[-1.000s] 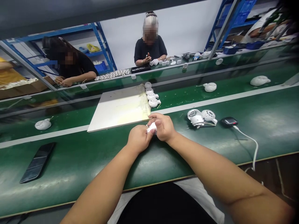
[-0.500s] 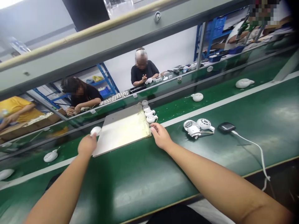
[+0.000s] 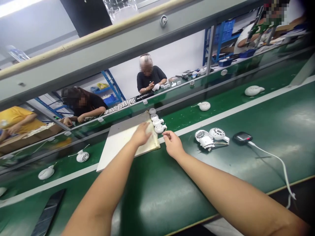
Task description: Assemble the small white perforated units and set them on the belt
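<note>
My left hand (image 3: pixel 142 134) reaches over the right part of a pale, flat board (image 3: pixel 118 144), fingers spread and holding nothing. Just beyond its fingertips, a row of white round fan housings (image 3: pixel 159 128) lines the board's right edge. My right hand (image 3: pixel 173 144) is beside the nearest housing, its fingers curled and thumb and forefinger pinched. Whatever is in that pinch, if anything, is too small to make out. To the left of the board, a white fan housing with a wire (image 3: pixel 82 156) rests on the green belt (image 3: pixel 179 116).
Two joined white fan parts with wires (image 3: pixel 211 137) lie on the right, near a black device (image 3: pixel 242 138) with a white cable (image 3: pixel 273 155). A dark flat slab (image 3: pixel 49 211) lies front left. More housings are spread along the belt; co-workers sit across it.
My left hand has let go of a white fan housing left of the board and moved right across the board. My right hand stays near the row, its fingers still curled.
</note>
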Demonstrator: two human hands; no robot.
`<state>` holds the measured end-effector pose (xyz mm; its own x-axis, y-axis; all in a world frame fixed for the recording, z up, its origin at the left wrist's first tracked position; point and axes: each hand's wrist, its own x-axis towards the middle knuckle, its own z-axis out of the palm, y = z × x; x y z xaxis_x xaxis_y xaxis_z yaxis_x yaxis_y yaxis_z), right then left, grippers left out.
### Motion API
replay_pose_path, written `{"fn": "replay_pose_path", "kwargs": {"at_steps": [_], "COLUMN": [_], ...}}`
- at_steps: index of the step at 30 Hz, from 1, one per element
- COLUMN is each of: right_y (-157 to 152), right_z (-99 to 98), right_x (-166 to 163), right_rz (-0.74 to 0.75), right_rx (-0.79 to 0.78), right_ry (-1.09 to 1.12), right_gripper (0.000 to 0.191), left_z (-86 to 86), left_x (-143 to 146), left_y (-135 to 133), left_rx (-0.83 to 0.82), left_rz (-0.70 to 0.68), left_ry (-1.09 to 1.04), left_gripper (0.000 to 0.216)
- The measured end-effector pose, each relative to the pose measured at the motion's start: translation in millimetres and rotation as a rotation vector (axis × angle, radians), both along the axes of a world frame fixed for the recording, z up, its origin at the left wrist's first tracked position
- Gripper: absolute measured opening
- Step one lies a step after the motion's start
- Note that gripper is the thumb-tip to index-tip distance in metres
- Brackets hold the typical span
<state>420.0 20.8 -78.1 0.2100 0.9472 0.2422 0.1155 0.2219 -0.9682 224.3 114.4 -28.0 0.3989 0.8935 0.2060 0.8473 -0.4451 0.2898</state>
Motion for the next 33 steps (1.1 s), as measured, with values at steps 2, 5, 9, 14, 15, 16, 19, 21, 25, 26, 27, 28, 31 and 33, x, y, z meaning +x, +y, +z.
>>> {"fn": "replay_pose_path", "kwargs": {"at_steps": [2, 5, 9, 14, 15, 16, 19, 21, 25, 26, 27, 28, 31, 33], "right_y": [3, 6, 1, -15, -18, -20, -26, -29, -36, -36, -37, -37, -38, -43], "right_z": [-3.1, -5.9, 4.2, 24.8, 26.8, 28.0, 29.0, 29.7, 33.2, 33.7, 33.6, 32.8, 26.0, 20.1], "right_x": [5, 13, 17, 13, 12, 12, 10, 10, 11, 11, 11, 10, 1, -7], "right_rz": [-0.016, -0.013, -0.011, 0.062, 0.113, 0.183, 0.408, 0.499, 0.639, 0.666, 0.685, 0.702, 0.766, 0.812], "right_rx": [-0.014, -0.015, 0.103, 0.471, 0.488, 0.49, 0.452, 0.396, 0.183, 0.13, 0.083, 0.04, -0.12, -0.249], "right_ry": [-0.062, -0.15, -0.199, -0.357, -0.388, -0.417, -0.49, -0.527, -0.541, -0.521, -0.484, -0.426, -0.147, 0.052], "right_gripper": [0.023, 0.021, 0.024, 0.027, 0.027, 0.027, 0.029, 0.031, 0.031, 0.027, 0.023, 0.02, 0.024, 0.03], "left_z": [-8.3, -7.4, 9.8, 18.5, 17.1, 15.0, 6.6, 0.4, -10.8, -13.0, -14.8, -16.1, -16.8, -14.9], "left_x": [44, 75, 64, 29, 24, 20, 15, 13, 10, 8, 7, 5, 0, -2], "left_y": [10, 16, -3, -80, -97, -112, -142, -150, -151, -151, -151, -151, -154, -157], "left_rx": [-0.051, -0.096, -0.174, -0.477, -0.548, -0.6, -0.629, -0.646, -0.751, -0.774, -0.769, -0.716, -0.247, 0.072], "left_rz": [-0.093, -0.06, 0.031, 0.137, 0.188, 0.241, 0.336, 0.348, 0.338, 0.314, 0.279, 0.24, 0.117, 0.014], "left_ry": [-0.064, -0.168, -0.385, -0.785, -0.928, -1.065, -1.286, -1.333, -1.311, -1.285, -1.254, -1.214, -1.014, -0.842], "left_gripper": [0.064, 0.058, 0.045, 0.055, 0.052, 0.049, 0.044, 0.043, 0.052, 0.058, 0.066, 0.073, 0.077, 0.073]}}
